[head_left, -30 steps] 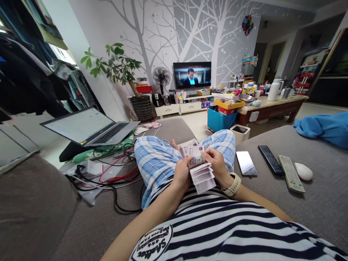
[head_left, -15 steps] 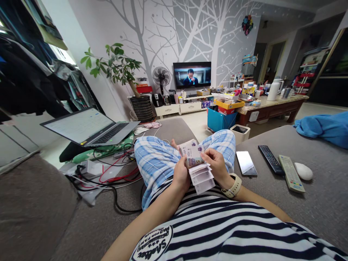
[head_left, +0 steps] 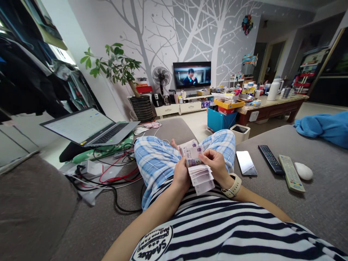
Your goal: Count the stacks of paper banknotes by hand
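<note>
A stack of banknotes (head_left: 193, 156) printed with a 5 is held in front of my lap. My left hand (head_left: 181, 174) is closed around its left side. The fingers of my right hand (head_left: 216, 166) are closed at the stack's right edge, with the thumb on the face of the top note. Below the fingers, several pale note ends (head_left: 201, 178) hang down in a staggered fan. How the notes are folded inside my left hand is hidden. A watch with a pale strap (head_left: 232, 185) is on my right wrist.
A phone (head_left: 246, 163), a black remote (head_left: 270, 159), a pale remote (head_left: 291, 173) and a white mouse (head_left: 303, 171) lie on the sofa to the right. Left are an open laptop (head_left: 89, 127) and tangled cables (head_left: 116, 197). A low table (head_left: 274, 105) stands beyond.
My right fingertips have shifted slightly left over the top note. The hanging note ends sit a little differently, with more edges showing. My left hand keeps its hold.
</note>
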`<action>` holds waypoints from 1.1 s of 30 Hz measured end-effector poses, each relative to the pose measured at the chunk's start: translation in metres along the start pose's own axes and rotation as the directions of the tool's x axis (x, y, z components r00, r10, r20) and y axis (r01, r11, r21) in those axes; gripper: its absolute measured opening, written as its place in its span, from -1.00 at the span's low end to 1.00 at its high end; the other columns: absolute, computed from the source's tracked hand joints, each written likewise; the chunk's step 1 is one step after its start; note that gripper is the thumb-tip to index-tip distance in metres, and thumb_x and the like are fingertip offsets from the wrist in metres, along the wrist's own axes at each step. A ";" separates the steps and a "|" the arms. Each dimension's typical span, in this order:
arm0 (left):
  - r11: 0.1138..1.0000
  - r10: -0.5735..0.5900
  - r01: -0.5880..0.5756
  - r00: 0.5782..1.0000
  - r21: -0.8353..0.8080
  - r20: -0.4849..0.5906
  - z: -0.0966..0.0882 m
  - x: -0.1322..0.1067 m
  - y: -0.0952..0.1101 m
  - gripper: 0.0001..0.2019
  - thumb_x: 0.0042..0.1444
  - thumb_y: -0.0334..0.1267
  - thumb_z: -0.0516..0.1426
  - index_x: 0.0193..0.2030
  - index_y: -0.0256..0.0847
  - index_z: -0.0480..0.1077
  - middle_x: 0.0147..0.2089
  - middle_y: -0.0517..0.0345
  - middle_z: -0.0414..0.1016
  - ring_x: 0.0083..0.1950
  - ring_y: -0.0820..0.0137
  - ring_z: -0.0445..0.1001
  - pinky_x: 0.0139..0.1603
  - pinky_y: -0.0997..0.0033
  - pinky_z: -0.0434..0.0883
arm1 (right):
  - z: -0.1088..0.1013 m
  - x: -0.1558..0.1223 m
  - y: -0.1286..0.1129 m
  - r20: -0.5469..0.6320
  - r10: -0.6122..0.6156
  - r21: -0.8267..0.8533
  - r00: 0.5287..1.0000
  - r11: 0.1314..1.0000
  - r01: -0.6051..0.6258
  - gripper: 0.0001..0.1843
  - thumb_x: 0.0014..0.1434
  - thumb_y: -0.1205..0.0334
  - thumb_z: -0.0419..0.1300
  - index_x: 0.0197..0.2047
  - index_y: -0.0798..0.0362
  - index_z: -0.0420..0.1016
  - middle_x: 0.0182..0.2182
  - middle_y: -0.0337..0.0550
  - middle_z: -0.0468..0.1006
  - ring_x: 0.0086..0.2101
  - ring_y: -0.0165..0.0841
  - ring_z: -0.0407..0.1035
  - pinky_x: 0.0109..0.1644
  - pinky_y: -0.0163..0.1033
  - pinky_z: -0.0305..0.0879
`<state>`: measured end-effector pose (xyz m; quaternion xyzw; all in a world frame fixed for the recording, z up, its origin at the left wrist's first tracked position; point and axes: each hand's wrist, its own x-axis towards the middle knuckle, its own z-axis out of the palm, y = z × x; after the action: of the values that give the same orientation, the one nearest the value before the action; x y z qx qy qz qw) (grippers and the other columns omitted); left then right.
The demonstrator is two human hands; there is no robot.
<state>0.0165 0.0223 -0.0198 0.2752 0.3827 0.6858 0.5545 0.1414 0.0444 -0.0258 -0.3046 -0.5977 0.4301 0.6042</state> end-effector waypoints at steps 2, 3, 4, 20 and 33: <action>1.000 -0.005 0.005 1.000 -0.027 0.013 0.000 0.001 -0.001 -0.77 -0.10 -0.19 0.22 -0.33 -0.31 0.51 -0.40 0.04 0.62 -0.27 0.21 0.59 -0.15 0.28 0.47 | 0.000 0.000 0.000 -0.007 0.004 -0.001 1.000 1.000 -0.004 -0.67 0.06 0.02 0.32 -0.53 0.05 0.39 -0.58 -0.30 0.37 -0.53 -0.43 0.18 -0.42 -0.28 0.13; 0.999 -0.008 0.009 1.000 -0.037 0.020 0.000 0.001 -0.001 -0.75 -0.11 -0.18 0.22 -0.32 -0.31 0.51 -0.38 0.03 0.62 -0.25 0.20 0.60 -0.13 0.27 0.48 | 0.000 0.000 0.000 -0.010 0.006 0.000 1.000 1.000 -0.006 -0.67 0.06 0.01 0.32 -0.53 0.05 0.40 -0.59 -0.30 0.37 -0.53 -0.43 0.18 -0.43 -0.28 0.13; 0.999 -0.012 0.013 1.000 -0.044 0.025 0.000 0.002 -0.002 -0.75 -0.11 -0.18 0.22 -0.31 -0.32 0.51 -0.37 0.02 0.63 -0.24 0.20 0.60 -0.12 0.27 0.48 | 0.000 0.000 -0.001 -0.012 0.008 0.002 1.000 1.000 -0.008 -0.68 0.06 0.01 0.32 -0.52 0.05 0.40 -0.59 -0.30 0.37 -0.54 -0.43 0.18 -0.43 -0.28 0.14; 0.999 -0.002 0.003 1.000 -0.043 0.030 0.000 0.002 -0.004 -0.72 -0.08 -0.17 0.21 -0.26 -0.32 0.54 -0.29 -0.02 0.65 -0.09 0.13 0.60 -0.07 0.23 0.49 | 0.002 -0.001 0.000 -0.024 0.026 0.066 0.999 0.998 -0.024 -0.73 0.09 0.00 0.28 -0.39 0.04 0.47 -0.54 -0.29 0.42 -0.53 -0.41 0.23 -0.44 -0.29 0.17; 0.999 0.000 0.001 0.999 -0.033 0.037 0.001 0.000 -0.002 -0.72 -0.13 -0.15 0.28 -0.30 -0.31 0.54 -0.33 -0.03 0.64 -0.14 0.12 0.60 -0.05 0.20 0.48 | 0.001 -0.002 -0.007 -0.024 -0.033 0.024 0.999 0.999 0.033 -0.70 0.15 0.00 0.19 -0.47 0.03 0.41 -0.57 -0.30 0.35 -0.51 -0.40 0.19 -0.42 -0.29 0.16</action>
<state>0.0181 0.0228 -0.0212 0.2787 0.3612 0.6865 0.5662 0.1412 0.0396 -0.0200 -0.2924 -0.5903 0.4236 0.6218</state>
